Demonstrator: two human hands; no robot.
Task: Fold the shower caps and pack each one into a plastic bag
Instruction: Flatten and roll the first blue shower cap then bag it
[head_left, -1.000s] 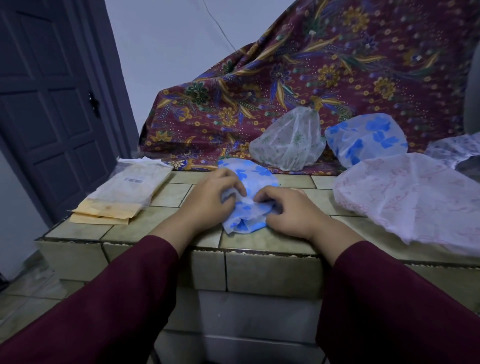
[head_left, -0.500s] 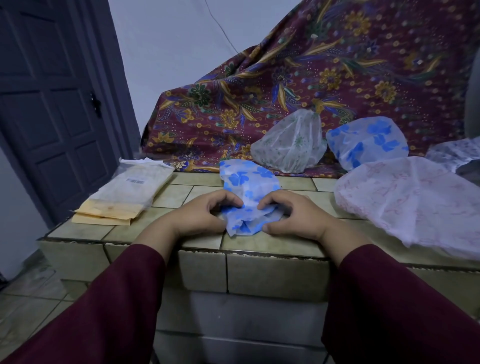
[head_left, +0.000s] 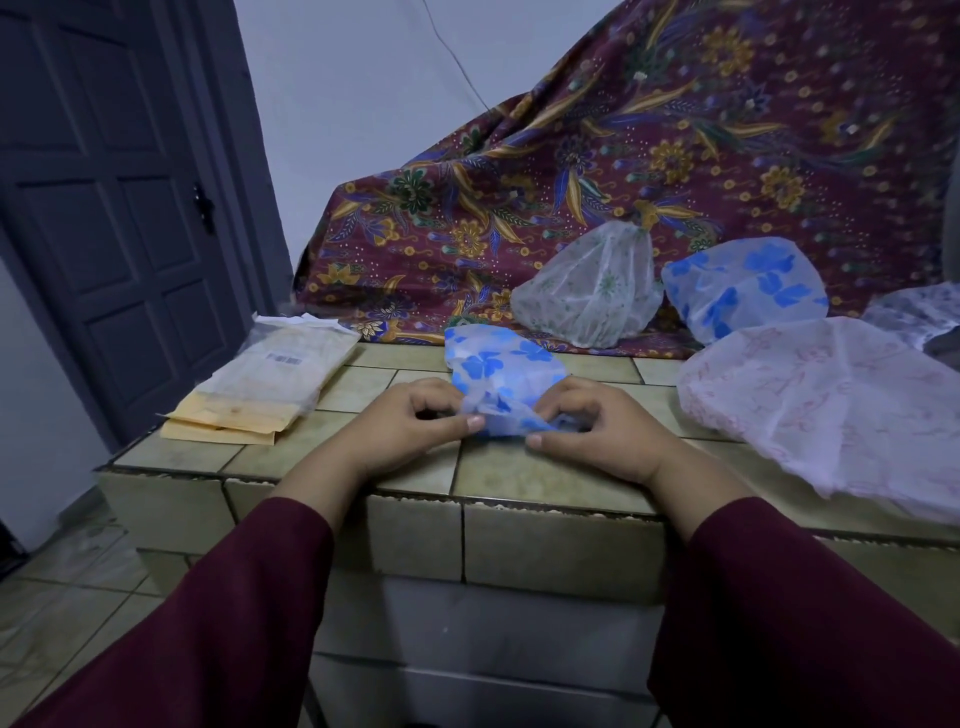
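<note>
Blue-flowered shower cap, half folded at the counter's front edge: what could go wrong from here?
1. The thin blue-flowered plastic shower cap may spring open if the left hand or right hand eases its pinch.
2. It sits near the tiled counter's edge and could slip off.
3. The stack of clear plastic bags needs a freed hand.

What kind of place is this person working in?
Probably a room in a home: a tiled ledge serves as the worktop, a patterned cloth is draped behind it, and a panelled door stands at left.
</note>
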